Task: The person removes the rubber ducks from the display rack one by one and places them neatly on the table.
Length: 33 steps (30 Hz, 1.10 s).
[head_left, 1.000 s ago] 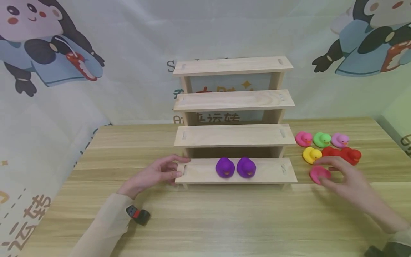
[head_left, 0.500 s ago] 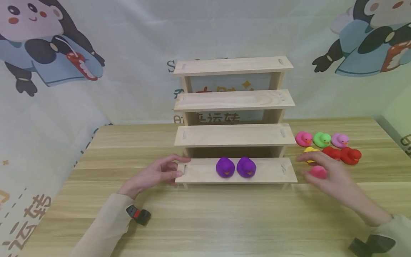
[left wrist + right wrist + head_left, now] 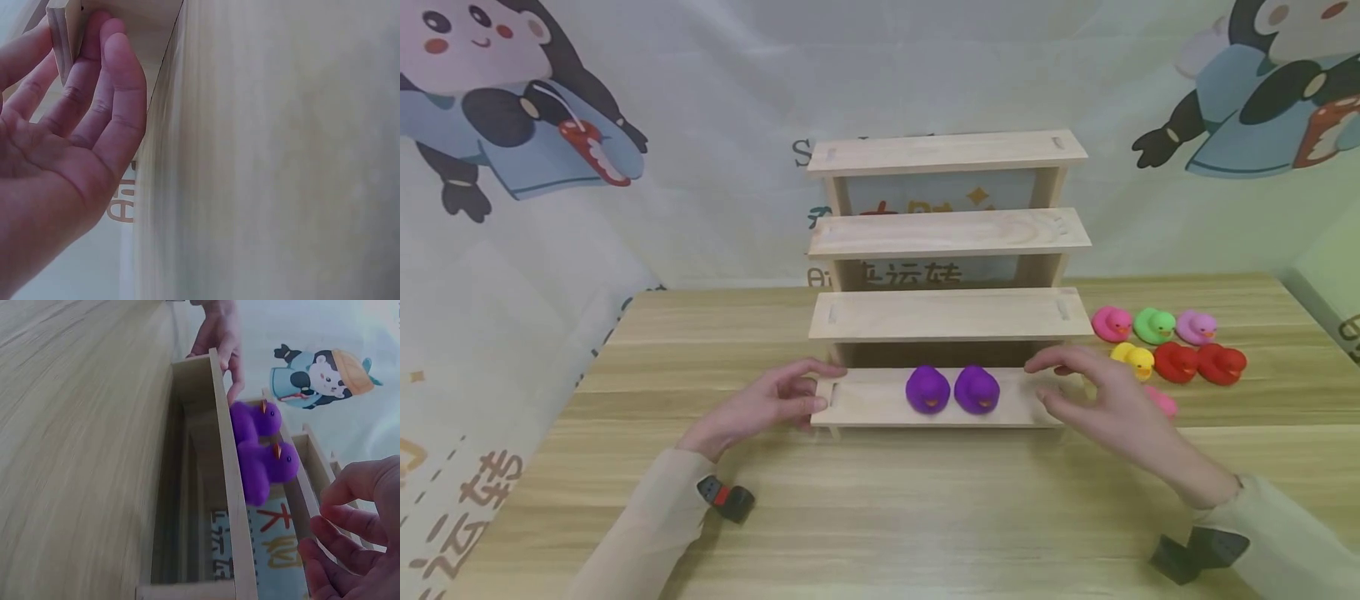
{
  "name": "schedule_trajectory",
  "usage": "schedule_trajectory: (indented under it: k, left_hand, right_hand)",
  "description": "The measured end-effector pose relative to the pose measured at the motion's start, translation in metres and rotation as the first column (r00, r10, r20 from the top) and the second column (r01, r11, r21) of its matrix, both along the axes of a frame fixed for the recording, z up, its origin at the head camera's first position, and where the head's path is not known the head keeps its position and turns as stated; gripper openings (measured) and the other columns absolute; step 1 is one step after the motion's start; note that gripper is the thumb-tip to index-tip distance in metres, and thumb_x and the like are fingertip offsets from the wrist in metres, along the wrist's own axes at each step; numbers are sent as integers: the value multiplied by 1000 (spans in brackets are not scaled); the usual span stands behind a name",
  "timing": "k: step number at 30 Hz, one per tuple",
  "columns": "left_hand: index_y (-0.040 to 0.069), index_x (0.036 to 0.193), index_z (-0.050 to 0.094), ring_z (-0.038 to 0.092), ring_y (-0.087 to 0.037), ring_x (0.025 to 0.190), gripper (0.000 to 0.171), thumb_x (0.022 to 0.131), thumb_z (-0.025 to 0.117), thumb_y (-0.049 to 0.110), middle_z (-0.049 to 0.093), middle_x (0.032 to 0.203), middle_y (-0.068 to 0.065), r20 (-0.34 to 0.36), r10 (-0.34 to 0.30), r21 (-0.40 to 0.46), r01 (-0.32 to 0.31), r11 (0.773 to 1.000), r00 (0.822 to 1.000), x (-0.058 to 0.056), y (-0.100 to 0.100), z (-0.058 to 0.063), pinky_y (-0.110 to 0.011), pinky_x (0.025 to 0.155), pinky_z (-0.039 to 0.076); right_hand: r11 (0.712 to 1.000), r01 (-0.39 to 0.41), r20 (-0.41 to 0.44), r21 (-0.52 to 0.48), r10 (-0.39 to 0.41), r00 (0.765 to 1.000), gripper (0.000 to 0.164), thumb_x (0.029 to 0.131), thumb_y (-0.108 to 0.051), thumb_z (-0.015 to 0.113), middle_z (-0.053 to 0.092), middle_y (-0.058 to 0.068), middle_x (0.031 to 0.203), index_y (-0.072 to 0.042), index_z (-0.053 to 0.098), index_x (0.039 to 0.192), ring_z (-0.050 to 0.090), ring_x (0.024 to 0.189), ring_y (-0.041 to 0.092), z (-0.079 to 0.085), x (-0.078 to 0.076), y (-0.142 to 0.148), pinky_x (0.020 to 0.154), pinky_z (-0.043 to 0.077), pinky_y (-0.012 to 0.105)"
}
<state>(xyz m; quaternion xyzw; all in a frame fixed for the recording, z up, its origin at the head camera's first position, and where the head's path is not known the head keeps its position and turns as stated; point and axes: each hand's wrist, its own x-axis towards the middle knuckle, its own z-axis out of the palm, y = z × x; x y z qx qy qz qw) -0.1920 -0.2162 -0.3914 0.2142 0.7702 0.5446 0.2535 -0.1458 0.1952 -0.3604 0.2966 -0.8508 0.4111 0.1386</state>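
Observation:
My left hand (image 3: 782,398) grips the left end of the lowest step of a wooden tiered shelf (image 3: 951,315). In the left wrist view, the fingers (image 3: 125,69) curl beneath the board's end. Two purple rubber ducks (image 3: 928,390) stand side by side at the middle of that step. Over the step's right end hovers my right hand (image 3: 1112,408), thumb and forefinger apart, nothing between them. From the right wrist camera, the purple ducks (image 3: 269,465) are a short way from those fingers. A pink rubber duck (image 3: 1162,402) on the table is partly hidden behind the right hand.
Right of the shelf, several more rubber ducks lie in rows on the wooden table (image 3: 895,517): pink, green (image 3: 1153,326), lilac (image 3: 1197,327), yellow (image 3: 1133,360) and red (image 3: 1221,365). A printed cloth (image 3: 722,125) hangs behind the shelf.
My right hand has moved left from the near pink duck to above the lowest step's right end, leaving that duck on the table. The left hand has stayed on the shelf.

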Motion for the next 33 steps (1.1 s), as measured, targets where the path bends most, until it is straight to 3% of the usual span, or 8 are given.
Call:
schedule_trajectory:
  k: [6, 10, 17, 26, 33]
  left_hand:
    - [9, 141, 46, 62, -30, 98, 45, 97, 58, 13, 64, 112, -16, 14, -8, 9, 8, 1000, 1000, -2, -1, -1, -45, 79, 54]
    - [10, 141, 45, 61, -31, 101, 45, 97, 58, 13, 62, 115, -17, 27, -8, 14, 8, 1000, 1000, -1, 0, 0, -46, 80, 54]
    - [9, 141, 45, 61, -30, 103, 46, 98, 58, 14, 61, 116, -18, 14, -2, 1, 2, 1000, 1000, -1, 1, -1, -45, 80, 55]
    - [8, 142, 45, 59, -31, 106, 46, 98, 57, 12, 59, 117, -19, 22, 9, 19, -9, 1000, 1000, 1, 2, 0, -45, 84, 54]
    - [11, 141, 46, 59, -32, 108, 46, 97, 57, 11, 58, 118, -19, 46, 34, 34, -35, 999, 998, 6, 3, 2, -45, 85, 53]
  right_hand:
    - [998, -67, 48, -17, 68, 997, 29, 81, 6, 70, 66, 1, 106, -6, 66, 108, 59, 99, 18, -3, -5, -16, 86, 47, 24]
    - [994, -110, 66, -26, 111, 992, 32, 82, 5, 71, 66, 6, 109, -1, 64, 112, 61, 101, 22, -7, -8, -23, 87, 51, 32]
    - [994, -108, 171, -20, 110, 979, 38, 84, -3, 72, 64, 11, 116, 0, 61, 120, 61, 105, 26, -12, -11, -33, 92, 49, 42]
    - [997, -75, 139, -17, 77, 987, 37, 82, -3, 75, 65, 9, 115, -3, 63, 117, 59, 110, 26, -18, -12, -36, 97, 44, 39]
    - [993, -87, 118, -83, 96, 988, 39, 80, 4, 72, 64, 10, 118, -2, 63, 118, 60, 109, 24, -21, -9, -31, 95, 46, 28]
